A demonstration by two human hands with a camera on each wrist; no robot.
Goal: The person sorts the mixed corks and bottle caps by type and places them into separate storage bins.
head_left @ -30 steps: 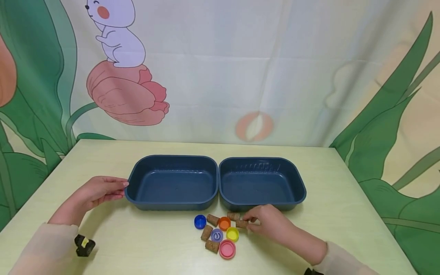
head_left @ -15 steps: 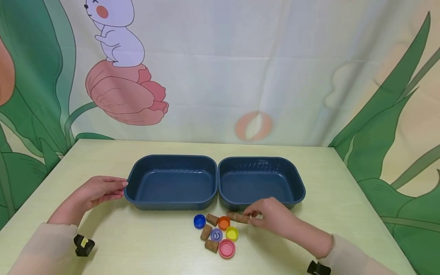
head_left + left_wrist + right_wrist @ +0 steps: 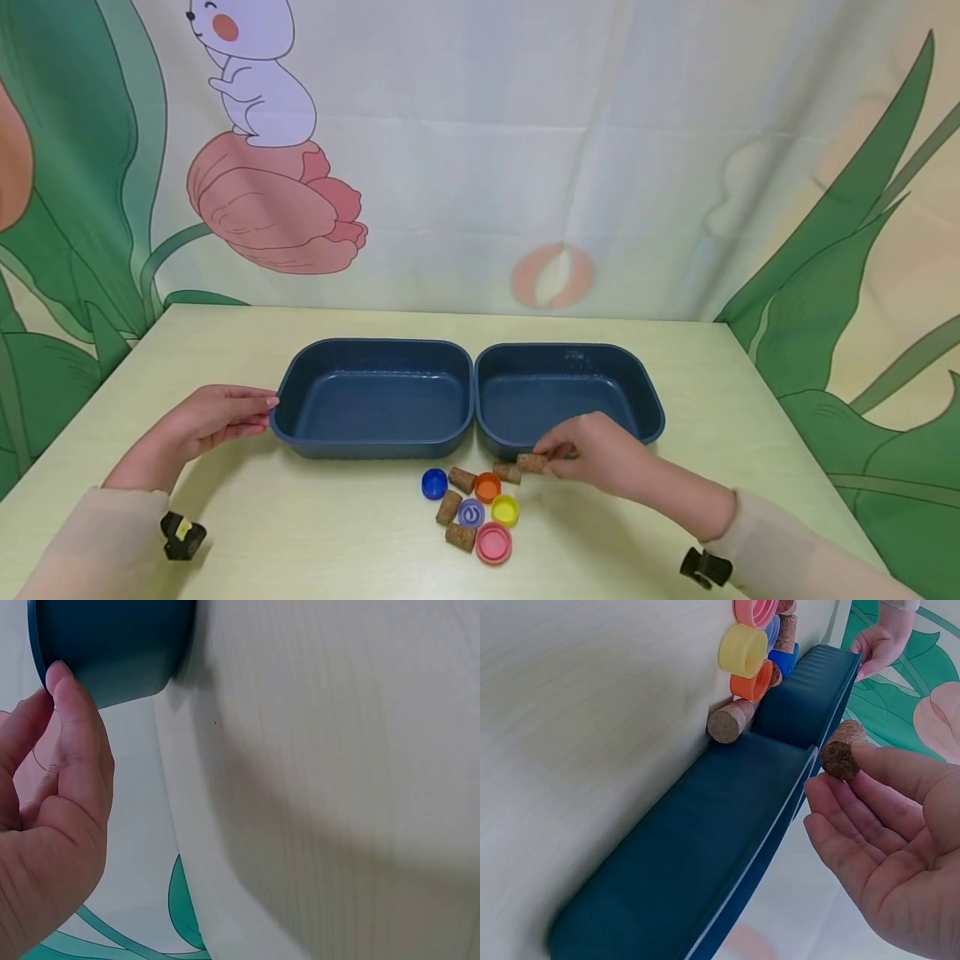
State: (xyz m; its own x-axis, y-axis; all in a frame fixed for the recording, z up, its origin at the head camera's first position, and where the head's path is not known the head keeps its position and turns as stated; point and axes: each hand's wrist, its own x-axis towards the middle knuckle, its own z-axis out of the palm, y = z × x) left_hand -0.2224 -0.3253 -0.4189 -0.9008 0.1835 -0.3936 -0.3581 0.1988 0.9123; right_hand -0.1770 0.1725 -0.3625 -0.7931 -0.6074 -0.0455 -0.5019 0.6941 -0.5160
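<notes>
My right hand (image 3: 596,450) pinches a cork (image 3: 532,463) between thumb and fingers, just above the front rim of the right blue bin (image 3: 651,429). In the right wrist view the held cork (image 3: 843,750) shows its round end beside that rim. At the far left, my left hand (image 3: 217,417) pinches the rim of the left blue bin (image 3: 375,451) with its fingertips. In front of the bins lie more corks (image 3: 461,537), among blue (image 3: 434,483), orange (image 3: 487,487), purple (image 3: 471,513), yellow (image 3: 505,511) and pink (image 3: 494,542) bottle caps.
Both bins stand side by side, touching, on a pale wooden table (image 3: 322,525). Behind the table hangs a printed cloth (image 3: 450,167) with flowers and a white animal. One cork (image 3: 507,472) lies close against the right bin's front wall.
My right hand has lifted the cork from beside the other pieces, up and away toward the right bin's rim. My left hand has stayed at the left bin.
</notes>
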